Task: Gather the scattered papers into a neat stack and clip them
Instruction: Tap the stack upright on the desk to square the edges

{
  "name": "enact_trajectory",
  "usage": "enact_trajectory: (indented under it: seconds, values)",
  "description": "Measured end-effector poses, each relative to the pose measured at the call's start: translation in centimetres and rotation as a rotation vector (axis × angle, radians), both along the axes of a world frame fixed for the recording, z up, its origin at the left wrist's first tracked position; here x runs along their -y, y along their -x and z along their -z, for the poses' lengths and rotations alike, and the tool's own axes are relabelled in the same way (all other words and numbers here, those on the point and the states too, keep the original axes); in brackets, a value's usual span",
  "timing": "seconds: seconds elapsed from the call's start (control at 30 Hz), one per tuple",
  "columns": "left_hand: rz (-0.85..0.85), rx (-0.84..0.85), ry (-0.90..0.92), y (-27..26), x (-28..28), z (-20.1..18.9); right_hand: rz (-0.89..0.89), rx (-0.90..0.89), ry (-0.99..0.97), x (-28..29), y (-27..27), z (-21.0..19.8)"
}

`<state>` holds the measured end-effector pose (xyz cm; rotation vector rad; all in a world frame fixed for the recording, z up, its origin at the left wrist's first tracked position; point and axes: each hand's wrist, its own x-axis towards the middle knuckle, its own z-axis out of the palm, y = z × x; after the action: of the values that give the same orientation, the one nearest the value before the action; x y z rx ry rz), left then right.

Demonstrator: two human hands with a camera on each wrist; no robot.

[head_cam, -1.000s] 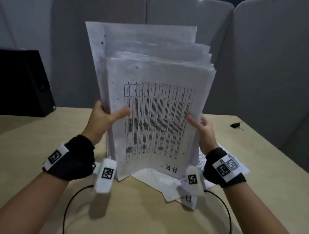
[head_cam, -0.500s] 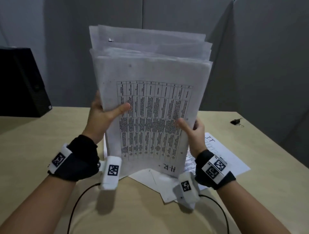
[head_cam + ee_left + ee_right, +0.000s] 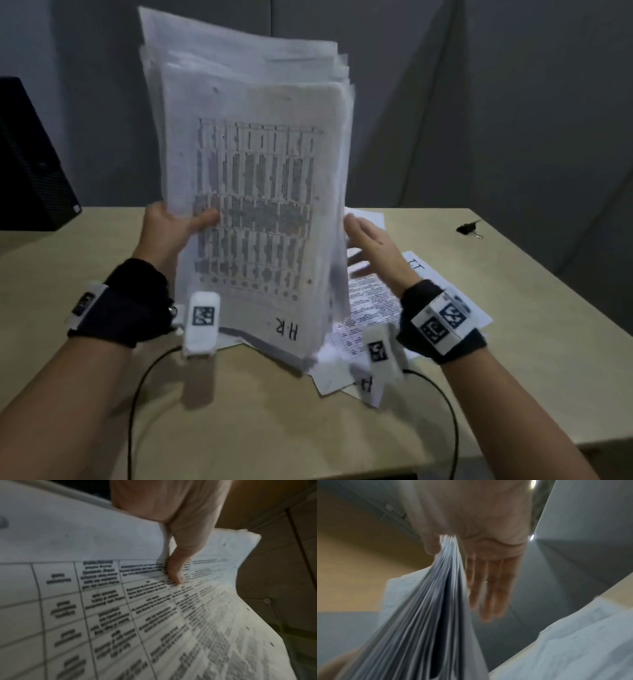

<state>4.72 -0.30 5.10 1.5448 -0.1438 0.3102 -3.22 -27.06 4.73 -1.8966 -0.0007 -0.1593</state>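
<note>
A thick stack of white papers point(image 3: 253, 178) stands upright on its lower edge over the table, with a printed grid and "H.R" on the front sheet. My left hand point(image 3: 178, 226) grips its left edge, thumb point(image 3: 176, 572) pressed on the front sheet and fingers hidden behind. My right hand point(image 3: 366, 243) is beside the right edge with its fingers straight. In the right wrist view the stack's edge point(image 3: 423, 615) runs into the crook of the thumb, and the fingers point(image 3: 488, 588) stay extended. A black binder clip point(image 3: 469, 229) lies at the far right of the table.
Loose printed sheets point(image 3: 373, 301) lie flat on the wooden table point(image 3: 274, 411) under and right of the stack. A black box point(image 3: 30, 164) stands at the far left. Grey partition panels close off the back. Wrist-camera cables trail near the front edge.
My right hand has released its pinch on the stack's right edge and opened flat beside it. The stack has turned slightly and its sheets sit closer together at the top.
</note>
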Motion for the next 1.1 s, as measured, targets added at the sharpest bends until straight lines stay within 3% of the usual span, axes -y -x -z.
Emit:
enact_trajectory:
  seconds: [0.13,0.2,0.3,0.37,0.47,0.57,0.63,0.73,0.87,1.0,1.1]
  values:
    - [0.040,-0.190,0.082,-1.9,-2.3,0.1,0.149,-0.480,0.672,8.0,0.8,2.6]
    - [0.079,-0.348,0.024,-3.2,-3.4,0.8,0.200,-0.675,0.818,10.5,1.3,3.6]
    - [0.176,-0.586,-0.077,-6.4,-4.7,4.0,0.140,-0.829,0.931,11.5,1.6,3.9]
    - [0.223,-0.694,-0.194,-6.4,-4.1,5.5,0.082,-0.839,0.967,10.8,1.3,3.8]
    - [0.205,-0.724,-0.386,-4.4,-2.7,6.9,-0.021,-0.787,0.984,9.9,-0.1,4.1]
    - [0.188,-0.707,-0.404,-3.1,-2.3,7.4,-0.040,-0.658,0.796,9.4,-1.6,4.6]
    - [0.173,-0.670,-0.415,-2.7,-2.6,7.4,0.099,-0.554,0.631,9.1,-1.9,4.4]
    - [0.211,-0.687,-0.234,-2.4,-4.0,8.0,0.297,-0.588,0.741,9.2,-1.9,4.1]
    - [0.263,-0.787,-0.115,-2.8,-5.8,9.5,0.251,-0.796,0.852,8.6,-1.7,4.8]
    - [0.261,-0.859,-0.038,-10.9,-11.5,18.3,0.196,-0.800,0.864,5.4,-3.5,6.0]
    - [0.344,-0.934,0.072,-7.6,-10.1,14.9,0.091,-0.757,0.938,3.7,-4.8,6.7]
